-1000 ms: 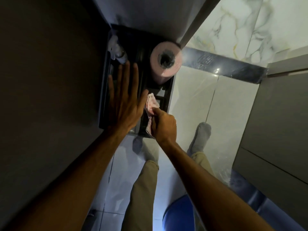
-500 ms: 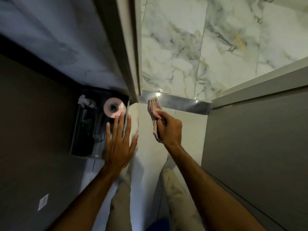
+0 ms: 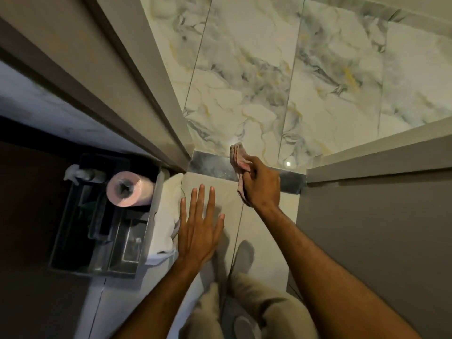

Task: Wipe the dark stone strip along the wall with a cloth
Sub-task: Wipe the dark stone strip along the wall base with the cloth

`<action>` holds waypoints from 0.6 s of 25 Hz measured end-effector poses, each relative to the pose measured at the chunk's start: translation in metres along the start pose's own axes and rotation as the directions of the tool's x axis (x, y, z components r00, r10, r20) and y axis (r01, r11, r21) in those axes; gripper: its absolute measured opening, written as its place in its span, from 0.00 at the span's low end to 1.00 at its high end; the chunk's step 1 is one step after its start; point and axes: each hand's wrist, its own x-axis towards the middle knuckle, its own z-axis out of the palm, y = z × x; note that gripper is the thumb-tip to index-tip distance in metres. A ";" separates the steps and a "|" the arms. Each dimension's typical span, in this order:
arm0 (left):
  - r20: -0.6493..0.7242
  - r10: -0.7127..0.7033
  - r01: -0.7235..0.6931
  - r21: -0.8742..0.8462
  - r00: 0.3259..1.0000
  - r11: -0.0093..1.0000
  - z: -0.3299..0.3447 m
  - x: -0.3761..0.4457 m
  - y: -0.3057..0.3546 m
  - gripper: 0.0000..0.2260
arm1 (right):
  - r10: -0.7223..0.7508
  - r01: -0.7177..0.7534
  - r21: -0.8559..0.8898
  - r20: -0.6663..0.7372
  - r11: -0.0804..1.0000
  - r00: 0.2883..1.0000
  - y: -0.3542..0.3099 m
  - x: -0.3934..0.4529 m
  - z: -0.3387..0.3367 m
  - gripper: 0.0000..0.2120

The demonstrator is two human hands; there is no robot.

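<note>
A dark, glossy stone strip (image 3: 210, 165) runs along the foot of the marble wall, between a door frame on the left and a grey cabinet on the right. My right hand (image 3: 263, 184) is shut on a folded pinkish cloth (image 3: 238, 155) and presses it against the strip's middle part. The hand covers the stretch of strip under it. My left hand (image 3: 198, 228) hovers open with fingers spread over the pale floor tiles, lower left of the cloth, holding nothing.
A dark caddy (image 3: 102, 216) with a pink paper roll (image 3: 128, 189) stands at the left beside the door frame (image 3: 146, 106). A grey cabinet (image 3: 379, 216) closes off the right side. My legs and feet (image 3: 244, 311) stand on the pale tiles below.
My right hand has carried the cloth from the caddy up onto the dark strip and along it to the right. My left hand left the caddy and now hovers over the floor tiles.
</note>
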 end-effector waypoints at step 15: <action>-0.038 -0.107 0.110 0.118 0.994 0.987 0.489 0.155 -0.124 0.33 | -0.324 0.372 -0.362 0.187 0.855 0.927 0.229 0.261 0.416 0.20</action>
